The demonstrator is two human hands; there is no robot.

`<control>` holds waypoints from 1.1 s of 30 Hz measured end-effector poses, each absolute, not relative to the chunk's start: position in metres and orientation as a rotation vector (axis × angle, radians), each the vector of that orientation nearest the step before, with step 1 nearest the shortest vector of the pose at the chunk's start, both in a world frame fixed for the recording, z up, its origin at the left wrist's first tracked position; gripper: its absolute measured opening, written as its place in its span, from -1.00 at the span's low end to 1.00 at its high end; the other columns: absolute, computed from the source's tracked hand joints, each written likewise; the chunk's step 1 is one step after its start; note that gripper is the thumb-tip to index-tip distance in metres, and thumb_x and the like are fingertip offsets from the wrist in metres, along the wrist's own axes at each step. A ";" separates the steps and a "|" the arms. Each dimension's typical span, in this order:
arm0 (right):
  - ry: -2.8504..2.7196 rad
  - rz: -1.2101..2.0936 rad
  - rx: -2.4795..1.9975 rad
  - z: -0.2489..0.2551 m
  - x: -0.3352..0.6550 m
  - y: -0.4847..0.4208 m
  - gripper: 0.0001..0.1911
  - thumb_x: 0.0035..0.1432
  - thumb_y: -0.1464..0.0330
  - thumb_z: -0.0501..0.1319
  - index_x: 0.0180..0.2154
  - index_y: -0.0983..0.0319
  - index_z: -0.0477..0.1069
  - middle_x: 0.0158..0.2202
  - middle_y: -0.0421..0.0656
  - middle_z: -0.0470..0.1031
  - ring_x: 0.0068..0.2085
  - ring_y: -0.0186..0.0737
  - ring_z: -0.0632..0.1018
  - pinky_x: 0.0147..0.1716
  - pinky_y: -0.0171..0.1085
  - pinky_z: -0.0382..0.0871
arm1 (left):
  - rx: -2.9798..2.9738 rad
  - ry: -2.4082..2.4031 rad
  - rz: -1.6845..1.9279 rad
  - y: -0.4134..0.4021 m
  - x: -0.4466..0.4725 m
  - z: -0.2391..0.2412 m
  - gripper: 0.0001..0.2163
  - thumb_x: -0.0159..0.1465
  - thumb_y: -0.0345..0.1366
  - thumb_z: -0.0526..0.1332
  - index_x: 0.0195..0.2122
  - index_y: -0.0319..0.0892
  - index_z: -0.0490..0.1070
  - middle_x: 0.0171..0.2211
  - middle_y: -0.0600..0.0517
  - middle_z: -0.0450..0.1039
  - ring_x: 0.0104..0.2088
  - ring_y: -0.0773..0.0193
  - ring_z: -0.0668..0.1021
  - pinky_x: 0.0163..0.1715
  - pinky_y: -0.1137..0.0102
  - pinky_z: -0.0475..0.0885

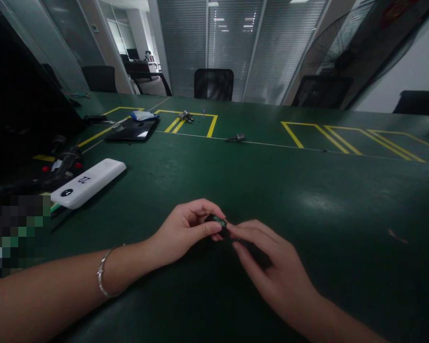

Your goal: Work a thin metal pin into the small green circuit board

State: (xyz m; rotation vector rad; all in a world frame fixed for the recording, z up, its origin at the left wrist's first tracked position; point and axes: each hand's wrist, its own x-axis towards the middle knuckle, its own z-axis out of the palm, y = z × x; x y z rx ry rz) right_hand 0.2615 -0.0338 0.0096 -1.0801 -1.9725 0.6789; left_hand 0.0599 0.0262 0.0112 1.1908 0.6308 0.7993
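Between the thumb and fingers of my left hand [191,226] is a small dark piece with a green circuit board [217,220] showing on it. My right hand [275,259] meets it from the right, its fingertips at the board's right end. Thumb and index finger of that hand are pinched together around something thin and dark, too small and shadowed to name. Both hands are just above the green table [186,171], near its front.
A white power bank [93,181] lies to the left, beside dark gear with red knobs [66,164]. Farther back are a black flat case [130,129], a blue-white packet [143,116], small metal parts [186,116] and a small dark tool [238,137]. Chairs [213,85] line the far edge.
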 end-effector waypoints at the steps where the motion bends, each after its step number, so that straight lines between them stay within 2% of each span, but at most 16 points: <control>1: -1.970 0.681 -1.076 0.009 0.262 -0.033 -0.62 0.25 0.54 0.13 0.04 0.11 0.42 -0.14 -0.12 0.50 -0.16 -0.26 0.56 -0.19 -0.27 0.50 | 1.183 0.630 0.806 0.026 0.060 0.011 -0.90 0.22 -0.48 0.31 -0.23 -0.29 0.48 -0.34 0.04 0.56 -0.38 0.41 0.58 -0.32 0.51 0.50; 13: -1.920 0.680 -1.051 0.008 0.260 -0.033 -0.61 0.25 0.54 0.15 0.05 0.09 0.41 -0.16 -0.16 0.49 -0.17 -0.28 0.56 -0.21 -0.30 0.49 | 1.091 0.556 0.851 0.021 0.061 0.007 -0.90 0.25 -0.50 0.29 -0.21 -0.29 0.47 -0.30 0.01 0.59 -0.34 0.39 0.61 -0.29 0.51 0.50; 18: -1.891 0.694 -1.096 0.008 0.261 -0.032 -0.64 0.25 0.51 0.16 0.04 0.10 0.43 -0.18 -0.16 0.50 -0.18 -0.28 0.56 -0.22 -0.29 0.49 | 1.149 0.629 0.873 0.022 0.060 0.007 -0.91 0.26 -0.45 0.28 -0.20 -0.27 0.46 -0.33 0.04 0.55 -0.36 0.38 0.57 -0.31 0.48 0.47; 25: -1.782 0.739 -1.184 0.001 0.264 -0.031 -0.70 0.27 0.45 0.17 0.01 0.09 0.42 -0.18 -0.19 0.51 -0.18 -0.26 0.57 -0.23 -0.26 0.50 | 1.785 0.678 0.628 0.020 0.054 0.010 -0.88 0.29 -0.37 0.25 -0.16 -0.22 0.47 -0.21 -0.03 0.50 -0.17 0.21 0.52 -0.13 0.30 0.40; 28: -1.763 0.765 -1.183 0.000 0.264 -0.031 -0.73 0.28 0.44 0.16 -0.01 0.10 0.43 -0.20 -0.19 0.51 -0.20 -0.26 0.57 -0.26 -0.26 0.49 | 2.111 0.627 0.526 0.018 0.055 0.011 -0.89 0.29 -0.36 0.27 -0.16 -0.20 0.48 -0.20 -0.03 0.50 -0.13 0.18 0.49 -0.10 0.29 0.35; 33: -1.797 0.823 -1.226 0.003 0.263 -0.030 -0.78 0.30 0.41 0.13 -0.05 0.11 0.44 -0.22 -0.19 0.50 -0.21 -0.25 0.56 -0.27 -0.26 0.48 | 2.267 0.586 0.508 0.018 0.058 0.010 -0.92 0.33 -0.37 0.21 -0.19 -0.16 0.49 -0.14 -0.04 0.49 -0.05 0.18 0.45 -0.01 0.28 0.32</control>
